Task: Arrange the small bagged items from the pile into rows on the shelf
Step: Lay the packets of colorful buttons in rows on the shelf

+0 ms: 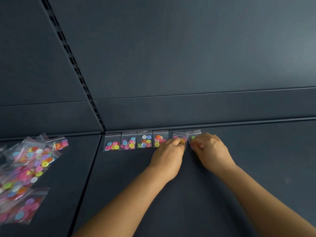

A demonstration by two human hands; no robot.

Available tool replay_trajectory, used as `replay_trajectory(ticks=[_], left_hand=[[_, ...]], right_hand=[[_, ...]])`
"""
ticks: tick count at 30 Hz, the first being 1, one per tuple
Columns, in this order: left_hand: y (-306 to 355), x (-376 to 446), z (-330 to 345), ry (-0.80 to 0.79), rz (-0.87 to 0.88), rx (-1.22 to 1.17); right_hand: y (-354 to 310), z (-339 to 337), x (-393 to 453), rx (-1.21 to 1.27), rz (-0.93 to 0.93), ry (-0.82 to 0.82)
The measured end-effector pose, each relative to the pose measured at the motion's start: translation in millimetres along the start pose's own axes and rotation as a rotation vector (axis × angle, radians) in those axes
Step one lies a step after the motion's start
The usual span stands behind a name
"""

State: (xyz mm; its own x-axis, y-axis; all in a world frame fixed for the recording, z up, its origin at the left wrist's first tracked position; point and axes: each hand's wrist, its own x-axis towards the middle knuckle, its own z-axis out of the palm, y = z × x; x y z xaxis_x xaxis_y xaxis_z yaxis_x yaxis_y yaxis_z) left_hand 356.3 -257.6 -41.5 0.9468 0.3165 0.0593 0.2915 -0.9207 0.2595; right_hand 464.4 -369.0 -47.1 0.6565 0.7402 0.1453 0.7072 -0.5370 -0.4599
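While four bags [136,141] are lying in a row on the shelf [256,159], left hand [168,155] and right hand [212,149] are each pinching another bag at centre frame.

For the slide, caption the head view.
Left hand and right hand set bags five and six in the shelf row.

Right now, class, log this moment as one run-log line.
row: six clear button bags along dark shelf back | left hand: fifth bag | right hand: sixth bag | pile: left
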Motion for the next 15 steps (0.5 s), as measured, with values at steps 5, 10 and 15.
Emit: replay_trajectory(ticks=[5, 10, 15], left_hand=[[-0.9, -0.7, -0.7, -0.035, -0.016, 0.028], [-1.6, 1.4, 0.8, 0.002, -0.015, 0.040], [-1.5, 1.1, 2.9, 0.017, 0.010, 0.065]], right_hand=[[-0.7, 2.3, 2.5, -0.007, -0.004, 0.014], [-4.3, 5.0, 4.6, 0.019, -0.008, 0.046], [-2.0, 7.4, 1.0, -0.021, -0.001, 0.084]])
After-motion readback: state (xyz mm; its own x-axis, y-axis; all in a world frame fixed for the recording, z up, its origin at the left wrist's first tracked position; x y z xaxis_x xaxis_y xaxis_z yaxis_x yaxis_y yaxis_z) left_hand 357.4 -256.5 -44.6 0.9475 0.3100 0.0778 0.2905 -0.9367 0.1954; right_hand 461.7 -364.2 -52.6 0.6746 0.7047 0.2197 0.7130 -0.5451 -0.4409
